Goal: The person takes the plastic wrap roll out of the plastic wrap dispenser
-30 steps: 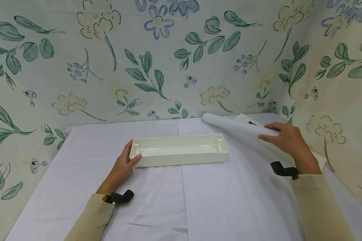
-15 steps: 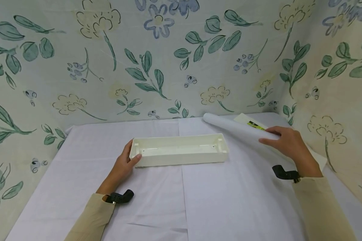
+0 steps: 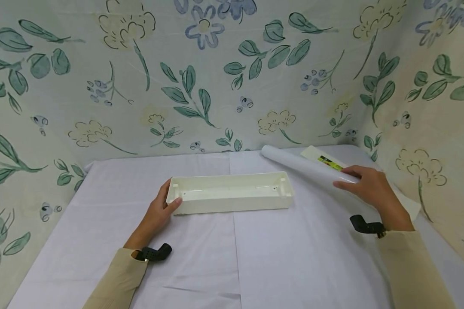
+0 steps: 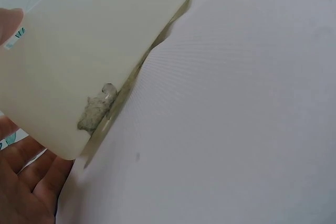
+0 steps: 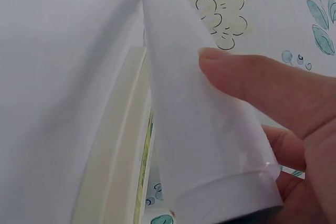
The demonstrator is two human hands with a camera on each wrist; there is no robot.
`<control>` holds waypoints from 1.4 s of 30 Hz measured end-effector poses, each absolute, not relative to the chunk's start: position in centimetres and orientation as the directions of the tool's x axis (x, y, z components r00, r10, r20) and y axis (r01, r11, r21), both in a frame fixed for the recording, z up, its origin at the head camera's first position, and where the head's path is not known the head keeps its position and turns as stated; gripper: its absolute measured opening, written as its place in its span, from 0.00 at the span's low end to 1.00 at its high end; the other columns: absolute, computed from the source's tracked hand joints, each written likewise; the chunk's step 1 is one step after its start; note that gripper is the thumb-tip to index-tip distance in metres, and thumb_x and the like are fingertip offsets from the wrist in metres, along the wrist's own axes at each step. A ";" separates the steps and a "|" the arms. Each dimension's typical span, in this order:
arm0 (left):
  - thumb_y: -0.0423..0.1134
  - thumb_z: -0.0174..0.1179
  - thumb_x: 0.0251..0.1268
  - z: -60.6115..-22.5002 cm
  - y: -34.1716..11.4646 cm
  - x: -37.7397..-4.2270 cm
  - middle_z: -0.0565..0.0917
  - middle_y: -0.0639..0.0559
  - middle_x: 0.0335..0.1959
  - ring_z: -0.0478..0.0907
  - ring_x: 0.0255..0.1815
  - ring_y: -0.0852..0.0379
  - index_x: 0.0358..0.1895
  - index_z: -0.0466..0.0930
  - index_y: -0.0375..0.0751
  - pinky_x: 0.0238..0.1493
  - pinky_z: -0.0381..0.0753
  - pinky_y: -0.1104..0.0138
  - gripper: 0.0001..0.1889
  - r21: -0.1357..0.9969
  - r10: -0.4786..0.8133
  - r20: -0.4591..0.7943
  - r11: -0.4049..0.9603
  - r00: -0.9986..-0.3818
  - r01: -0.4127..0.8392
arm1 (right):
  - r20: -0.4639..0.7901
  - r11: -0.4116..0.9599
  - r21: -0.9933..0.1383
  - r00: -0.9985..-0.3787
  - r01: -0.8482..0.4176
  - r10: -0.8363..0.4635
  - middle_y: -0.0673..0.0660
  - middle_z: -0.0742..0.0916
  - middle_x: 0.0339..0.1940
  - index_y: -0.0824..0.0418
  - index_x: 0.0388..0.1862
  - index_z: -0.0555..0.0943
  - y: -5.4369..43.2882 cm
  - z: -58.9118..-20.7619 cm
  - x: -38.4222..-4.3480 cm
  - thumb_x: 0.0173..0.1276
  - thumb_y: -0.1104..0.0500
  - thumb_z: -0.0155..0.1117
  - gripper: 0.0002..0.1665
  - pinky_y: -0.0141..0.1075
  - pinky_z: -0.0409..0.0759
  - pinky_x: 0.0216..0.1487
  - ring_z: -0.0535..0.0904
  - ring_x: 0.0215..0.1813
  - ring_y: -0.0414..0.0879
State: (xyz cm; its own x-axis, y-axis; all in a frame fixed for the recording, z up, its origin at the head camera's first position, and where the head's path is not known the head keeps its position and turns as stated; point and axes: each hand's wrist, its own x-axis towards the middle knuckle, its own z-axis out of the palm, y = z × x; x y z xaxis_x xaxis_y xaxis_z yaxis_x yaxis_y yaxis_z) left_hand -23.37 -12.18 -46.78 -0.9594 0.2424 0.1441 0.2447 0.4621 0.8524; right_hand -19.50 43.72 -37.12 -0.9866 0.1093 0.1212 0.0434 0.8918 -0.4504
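Observation:
My left hand (image 3: 156, 216) holds the left end of a long, shallow cream plastic box (image 3: 232, 205) standing on the cloth with its open side up. Its thumb lies on the near wall and the other fingers go round the end. A greyish patch marks the box's outside (image 4: 97, 109) in the left wrist view. My right hand (image 3: 375, 189) grips the near end of a long white tube (image 3: 301, 162) between thumb and fingers. In the right wrist view the tube (image 5: 205, 124) shows a collared end. Beside it lies a long cream plastic piece (image 3: 310, 152) bearing a yellow-and-black label (image 3: 330, 162), partly hidden by tube and hand.
A white cloth (image 3: 286, 257) with folds covers the table. Floral fabric (image 3: 201, 86) rises along the back, and more of it (image 3: 441, 141) hangs at the right. Each wrist carries a black camera mount (image 3: 154, 252).
My right hand and the tube's near end have shifted slightly down and to the right, and the yellow-and-black label has come into fuller view. The left hand and the box stay put.

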 end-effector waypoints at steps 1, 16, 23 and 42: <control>0.49 0.53 0.72 -46.8 -12.2 -23.4 0.49 0.47 0.78 0.47 0.76 0.44 0.78 0.38 0.53 0.70 0.54 0.44 0.40 0.852 0.243 0.144 0.462 -0.959 0.245 | 0.116 0.892 -0.450 -0.987 0.045 0.108 0.74 0.75 0.61 0.67 0.63 0.74 43.8 -37.2 -19.5 0.56 0.36 0.70 0.46 0.48 0.76 0.37 0.72 0.47 0.64; 0.49 0.53 0.72 -47.0 -12.2 -23.5 0.50 0.45 0.78 0.48 0.76 0.43 0.78 0.38 0.52 0.70 0.54 0.43 0.40 0.854 0.252 0.144 0.457 -0.957 0.249 | 0.098 0.900 -0.432 -0.989 0.056 0.108 0.73 0.75 0.61 0.67 0.63 0.74 44.1 -37.7 -19.6 0.56 0.36 0.71 0.46 0.45 0.74 0.36 0.71 0.47 0.63; 0.48 0.53 0.72 -46.9 -12.2 -23.4 0.48 0.45 0.78 0.47 0.76 0.42 0.78 0.38 0.52 0.70 0.53 0.44 0.40 0.852 0.247 0.130 0.467 -0.960 0.236 | 0.110 0.898 -0.439 -0.989 0.038 0.096 0.74 0.77 0.59 0.67 0.61 0.74 44.3 -38.2 -19.6 0.56 0.39 0.72 0.44 0.42 0.75 0.33 0.73 0.46 0.63; 0.51 0.53 0.72 -46.9 -12.2 -23.7 0.47 0.46 0.78 0.45 0.77 0.43 0.78 0.37 0.52 0.71 0.52 0.44 0.41 0.851 0.234 0.116 0.478 -0.965 0.218 | 0.032 0.891 -0.446 -0.994 0.083 0.109 0.73 0.76 0.60 0.65 0.61 0.73 44.7 -38.9 -20.0 0.56 0.40 0.73 0.43 0.44 0.78 0.34 0.72 0.47 0.66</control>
